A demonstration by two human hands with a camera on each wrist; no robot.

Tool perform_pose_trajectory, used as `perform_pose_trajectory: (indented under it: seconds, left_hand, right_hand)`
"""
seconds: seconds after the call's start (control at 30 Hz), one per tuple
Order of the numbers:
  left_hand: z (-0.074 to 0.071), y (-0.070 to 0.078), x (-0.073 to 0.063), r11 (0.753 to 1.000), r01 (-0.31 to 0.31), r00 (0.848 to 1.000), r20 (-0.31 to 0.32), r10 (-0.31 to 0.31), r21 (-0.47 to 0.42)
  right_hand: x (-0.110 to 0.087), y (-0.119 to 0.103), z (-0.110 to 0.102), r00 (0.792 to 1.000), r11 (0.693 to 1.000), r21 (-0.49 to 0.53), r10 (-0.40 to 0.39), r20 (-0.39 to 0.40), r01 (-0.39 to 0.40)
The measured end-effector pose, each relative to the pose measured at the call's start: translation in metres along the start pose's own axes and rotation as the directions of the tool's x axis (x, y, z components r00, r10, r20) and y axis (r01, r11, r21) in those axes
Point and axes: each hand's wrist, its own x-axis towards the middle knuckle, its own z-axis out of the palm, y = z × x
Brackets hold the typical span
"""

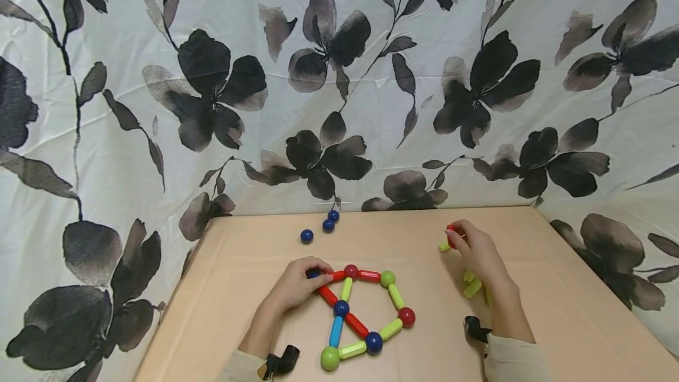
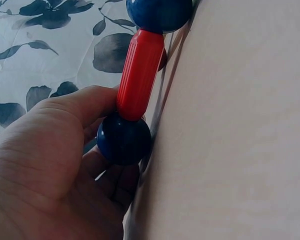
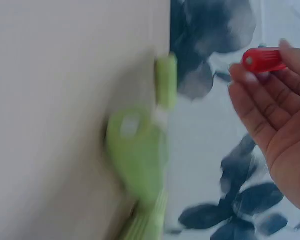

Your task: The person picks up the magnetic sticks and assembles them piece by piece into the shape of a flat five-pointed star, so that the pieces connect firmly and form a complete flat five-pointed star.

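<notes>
A figure of magnetic rods and balls lies on the table, with a blue ball [image 1: 341,309] at its inner junction. My left hand [image 1: 298,283] grips the blue ball [image 2: 124,138] at its left corner, thumb along a red rod [image 2: 140,75] that runs to another blue ball [image 2: 160,12]. Over the right side of the table, my right hand [image 1: 481,255] pinches a loose red rod [image 3: 262,59] between thumb and fingers. Beneath it lie several loose green rods [image 1: 472,289], blurred in the right wrist view.
Several loose blue balls [image 1: 306,236] sit at the back of the table [image 1: 254,234]. A floral cloth [image 1: 392,105] hangs behind the far edge. The figure's green ball [image 1: 330,358] is nearest the front. Each wrist wears a black camera mount [image 1: 283,362].
</notes>
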Motion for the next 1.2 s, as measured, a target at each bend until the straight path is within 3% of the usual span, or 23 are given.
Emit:
perform_pose_trajectory:
  seconds: [0.17,0.37,0.53,0.73,0.97,1.2]
  left_hand:
    - [-0.001,0.002,-0.001,1.000,0.006,1.000,-0.003,-0.006,0.006]
    - [-0.002,0.003,0.000,1.000,0.014,1.000,-0.008,-0.014,0.003]
    - [0.000,0.002,0.001,1.000,0.010,1.000,0.000,-0.010,0.009]
    - [0.001,0.001,0.000,1.000,0.012,1.000,0.010,-0.012,0.009]
    - [0.000,0.002,0.000,1.000,0.013,1.000,0.000,-0.013,0.008]
    - [0.000,0.004,0.000,1.000,0.023,1.000,-0.002,-0.023,0.005]
  right_hand:
    - [0.008,-0.028,0.019,0.997,0.974,0.215,-0.071,0.009,0.068]
    - [0.022,-0.061,0.045,0.975,0.926,0.372,-0.143,0.172,0.070]
    - [0.026,-0.079,0.060,0.927,0.931,0.361,-0.183,0.326,0.057]
    - [0.022,-0.086,0.073,0.882,0.958,0.276,-0.197,0.429,0.079]
    - [0.018,-0.082,0.082,0.887,0.971,0.222,-0.175,0.428,0.085]
    - [0.018,-0.078,0.088,0.872,0.976,0.201,-0.167,0.460,0.081]
